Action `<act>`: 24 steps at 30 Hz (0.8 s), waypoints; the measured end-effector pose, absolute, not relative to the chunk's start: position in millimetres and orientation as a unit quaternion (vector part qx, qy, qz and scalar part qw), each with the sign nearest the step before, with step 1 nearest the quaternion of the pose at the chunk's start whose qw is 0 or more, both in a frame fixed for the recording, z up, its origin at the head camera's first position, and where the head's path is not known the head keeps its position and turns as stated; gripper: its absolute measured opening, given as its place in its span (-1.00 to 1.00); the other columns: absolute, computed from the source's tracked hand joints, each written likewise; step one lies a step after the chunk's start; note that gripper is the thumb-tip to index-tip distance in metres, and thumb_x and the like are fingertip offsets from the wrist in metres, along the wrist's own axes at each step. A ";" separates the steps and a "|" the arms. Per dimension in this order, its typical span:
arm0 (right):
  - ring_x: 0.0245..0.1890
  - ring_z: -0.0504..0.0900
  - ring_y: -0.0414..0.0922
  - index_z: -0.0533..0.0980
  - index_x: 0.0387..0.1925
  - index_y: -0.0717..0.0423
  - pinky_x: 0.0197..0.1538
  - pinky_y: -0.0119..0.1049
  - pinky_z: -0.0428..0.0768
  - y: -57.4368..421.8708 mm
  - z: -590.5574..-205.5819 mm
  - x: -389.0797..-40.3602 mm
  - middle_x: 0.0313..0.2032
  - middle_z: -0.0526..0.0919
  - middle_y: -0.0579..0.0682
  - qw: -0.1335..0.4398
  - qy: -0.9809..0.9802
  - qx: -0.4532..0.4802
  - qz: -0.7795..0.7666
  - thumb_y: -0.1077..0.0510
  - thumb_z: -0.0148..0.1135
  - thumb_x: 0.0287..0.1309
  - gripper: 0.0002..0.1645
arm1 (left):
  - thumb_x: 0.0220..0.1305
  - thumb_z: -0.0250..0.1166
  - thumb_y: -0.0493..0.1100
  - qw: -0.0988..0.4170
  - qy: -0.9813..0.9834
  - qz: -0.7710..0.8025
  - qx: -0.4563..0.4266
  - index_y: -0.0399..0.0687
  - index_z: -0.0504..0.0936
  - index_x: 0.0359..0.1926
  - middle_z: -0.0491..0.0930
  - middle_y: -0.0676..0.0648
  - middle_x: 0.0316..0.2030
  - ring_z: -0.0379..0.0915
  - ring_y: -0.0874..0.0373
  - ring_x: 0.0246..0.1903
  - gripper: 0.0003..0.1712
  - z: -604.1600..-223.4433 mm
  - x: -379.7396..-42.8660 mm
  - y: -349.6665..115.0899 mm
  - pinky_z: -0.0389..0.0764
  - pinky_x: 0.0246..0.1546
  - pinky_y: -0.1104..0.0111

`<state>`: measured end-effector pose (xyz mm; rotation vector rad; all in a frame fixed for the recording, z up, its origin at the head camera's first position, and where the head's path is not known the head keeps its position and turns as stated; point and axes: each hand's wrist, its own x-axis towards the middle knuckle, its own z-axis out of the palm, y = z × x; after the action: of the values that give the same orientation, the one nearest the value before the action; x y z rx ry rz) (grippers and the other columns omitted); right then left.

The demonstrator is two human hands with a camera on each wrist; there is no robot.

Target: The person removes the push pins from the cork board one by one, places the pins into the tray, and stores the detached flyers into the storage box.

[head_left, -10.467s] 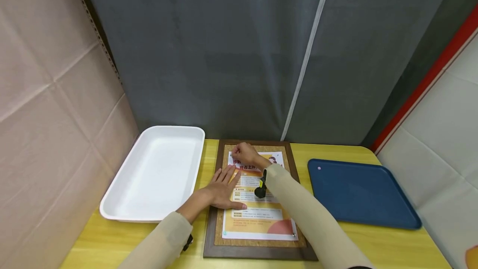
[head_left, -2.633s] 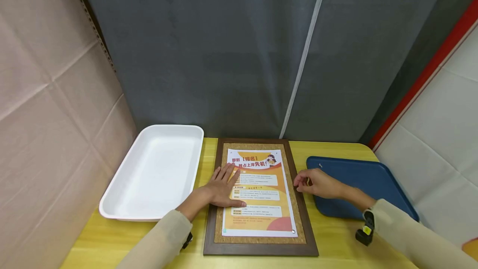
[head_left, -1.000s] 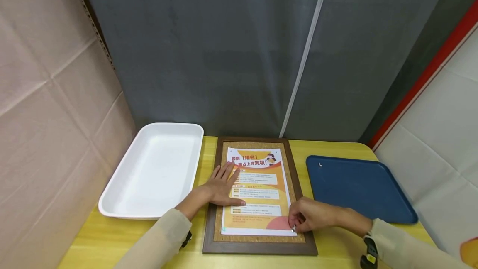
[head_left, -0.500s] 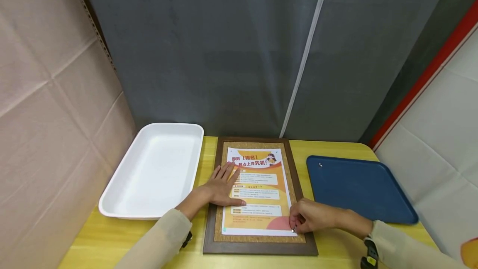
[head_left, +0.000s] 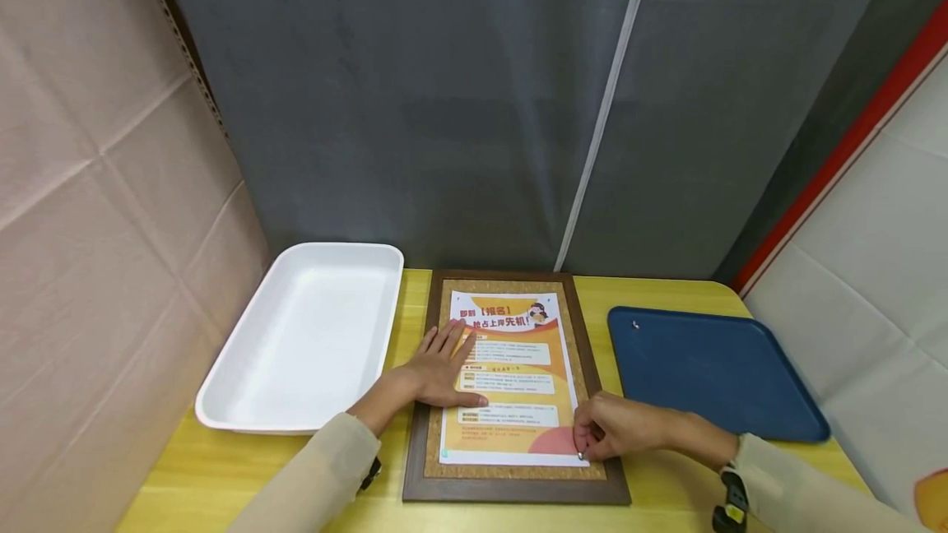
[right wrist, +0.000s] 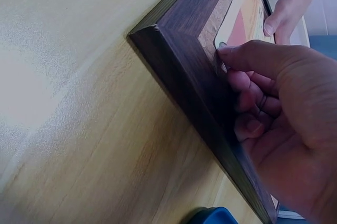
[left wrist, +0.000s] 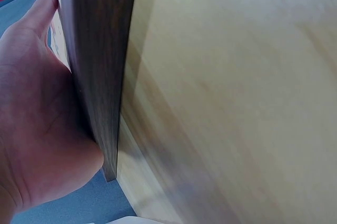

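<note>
At the near right corner of a printed sheet, a person's right hand is pinching a small shiny pin between thumb and finger, the other fingers curling beneath. The sheet is lying flat on a cork board, whose dark wooden frame is resting on the yellow counter. Whether the pin is going in or coming out is not showing clearly. Across the sheet's left side, the left hand is resting flat, fingers spread, apparently steadying the paper.

The work is seemingly standing midway: the sheet is lying fully within the cork, and this corner is likely awaiting completion. At the near left corner, a small greenish mark is showing, with no pin plainly visible. Farther up, tiny specks are dotting both top corners, too small to be told as pins or holes, leaving the count of finished corners uncertain.

To the right, a blue tray is carrying a tiny shiny piece, possibly another pin; to the left, a white tray is sitting beside the board. A grey curtain is hanging behind.
</note>
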<state>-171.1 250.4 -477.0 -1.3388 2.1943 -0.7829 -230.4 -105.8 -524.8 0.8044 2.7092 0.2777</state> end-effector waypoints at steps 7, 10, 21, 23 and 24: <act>-0.49 0.44 -0.57 0.68 -0.40 0.03 -0.49 -0.60 0.50 250.0 -478.9 -171.0 -0.50 0.57 -0.31 0.235 0.794 -0.480 -0.290 0.28 0.49 0.18 -0.87 | 0.20 0.08 0.74 0.156 0.943 0.092 0.279 0.03 -0.37 0.73 -0.53 -0.14 0.70 -0.70 -0.08 0.67 0.46 -522.8 -229.6 -105.7 -0.50 0.61 -0.11; -0.49 0.43 -0.57 0.67 -0.41 0.02 -0.49 -0.61 0.48 250.1 -479.3 -171.6 -0.51 0.55 -0.33 0.232 0.795 -0.482 -0.288 0.29 0.48 0.17 -0.86 | 0.21 0.08 0.74 0.156 0.943 0.096 0.279 0.03 -0.37 0.73 -0.53 -0.14 0.70 -0.70 -0.07 0.67 0.46 -522.8 -230.6 -105.9 -0.49 0.61 -0.10; -0.50 0.40 -0.60 0.66 -0.43 0.00 -0.49 -0.64 0.45 247.5 -477.2 -168.6 -0.53 0.52 -0.36 0.233 0.791 -0.491 -0.281 0.32 0.44 0.13 -0.84 | 0.20 0.04 0.76 0.156 0.942 0.093 0.283 0.01 -0.36 0.73 -0.53 -0.15 0.70 -0.69 -0.08 0.67 0.46 -520.2 -229.3 -105.7 -0.47 0.62 -0.11; -0.50 0.40 -0.60 0.66 -0.43 0.00 -0.50 -0.65 0.45 247.4 -477.6 -167.9 -0.53 0.53 -0.35 0.235 0.787 -0.495 -0.284 0.32 0.44 0.15 -0.84 | 0.20 0.03 0.76 0.156 0.942 0.093 0.283 -0.01 -0.35 0.73 -0.51 -0.17 0.70 -0.66 -0.10 0.67 0.46 -519.1 -228.5 -105.8 -0.45 0.62 -0.11; -0.50 0.40 -0.60 0.66 -0.42 0.00 -0.50 -0.65 0.45 247.5 -477.9 -167.6 -0.53 0.55 -0.34 0.236 0.785 -0.496 -0.285 0.32 0.44 0.16 -0.84 | 0.20 0.04 0.76 0.156 0.942 0.093 0.283 -0.02 -0.33 0.73 -0.49 -0.18 0.70 -0.64 -0.11 0.68 0.46 -517.0 -227.7 -105.8 -0.43 0.62 -0.11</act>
<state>-167.6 247.5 -477.9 -1.3604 2.1539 -0.7828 -227.7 -105.8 -517.0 0.8114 2.6967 0.2653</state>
